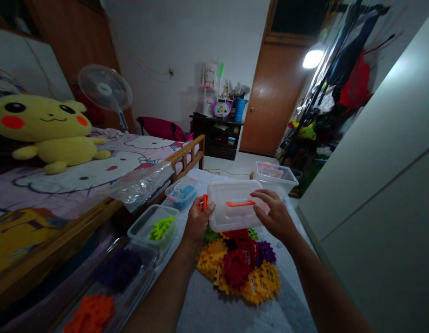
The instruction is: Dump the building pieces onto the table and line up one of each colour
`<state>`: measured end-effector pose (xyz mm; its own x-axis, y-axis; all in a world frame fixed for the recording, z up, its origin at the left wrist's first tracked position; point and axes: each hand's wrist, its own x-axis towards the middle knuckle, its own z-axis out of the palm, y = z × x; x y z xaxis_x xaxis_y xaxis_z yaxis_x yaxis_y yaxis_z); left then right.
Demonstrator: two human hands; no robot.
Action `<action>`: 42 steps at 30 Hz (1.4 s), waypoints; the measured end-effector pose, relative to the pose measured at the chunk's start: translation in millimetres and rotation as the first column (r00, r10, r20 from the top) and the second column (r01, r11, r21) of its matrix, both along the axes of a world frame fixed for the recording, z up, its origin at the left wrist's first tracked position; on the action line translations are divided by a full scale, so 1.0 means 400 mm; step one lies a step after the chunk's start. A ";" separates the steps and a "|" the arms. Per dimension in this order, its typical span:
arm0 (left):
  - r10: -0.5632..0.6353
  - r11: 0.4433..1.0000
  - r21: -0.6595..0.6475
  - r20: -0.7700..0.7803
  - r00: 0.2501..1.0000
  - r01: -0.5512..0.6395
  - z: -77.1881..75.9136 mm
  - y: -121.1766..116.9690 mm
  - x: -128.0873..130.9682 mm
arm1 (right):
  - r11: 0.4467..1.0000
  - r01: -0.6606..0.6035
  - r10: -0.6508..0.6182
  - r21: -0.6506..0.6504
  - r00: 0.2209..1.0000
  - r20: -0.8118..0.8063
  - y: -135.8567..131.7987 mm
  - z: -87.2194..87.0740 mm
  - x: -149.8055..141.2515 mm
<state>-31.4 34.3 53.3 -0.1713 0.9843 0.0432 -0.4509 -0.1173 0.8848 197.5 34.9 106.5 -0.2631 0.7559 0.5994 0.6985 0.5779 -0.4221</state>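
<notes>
Orange pieces (91,314) lie nearest the camera, at eight o'clock with the lid as the dial's centre. Beyond them, also toward eight, dark purple pieces (120,268) sit in a clear container (153,254); whether the orange ones share it is hard to tell. At nine o'clock, an open tub (136,232) holds yellow-green pieces (161,227), and just past nine is a smaller box (170,194) with blue contents.

Next comes the left hand (199,213), closed on the lid's nine o'clock edge, thumb on top, beside an orange clasp (205,202). The translucent lid (221,217), with its orange handle (240,203), is held up and tipped toward the camera; whether a box body is under it cannot be told. It should be light, fairly stiff and a little slick, so the rim at nine and three o'clock, or the handle, would give the surest hold.

At six o'clock, partly hidden by the lid, a pile of toothed pieces (237,268) rests on the pale surface (207,310). They look light and easy to pinch by the edges.

At three o'clock the right hand (275,215) is loosely open, fingers bent over the lid near the handle's end; firm contact is unclear. A clear bin (285,181) stands toward two.
</notes>
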 end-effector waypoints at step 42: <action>0.344 0.933 0.286 -0.886 0.311 -0.218 -0.052 0.006 -0.018 | 0.896 0.101 -0.225 -0.433 0.943 -0.245 0.013 -0.054 -0.009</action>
<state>-38.7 36.9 32.6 -0.2274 0.8643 0.4487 0.7039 -0.1724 0.6890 194.1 40.2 85.0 0.0183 0.9663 0.2569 0.5838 0.1983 -0.7873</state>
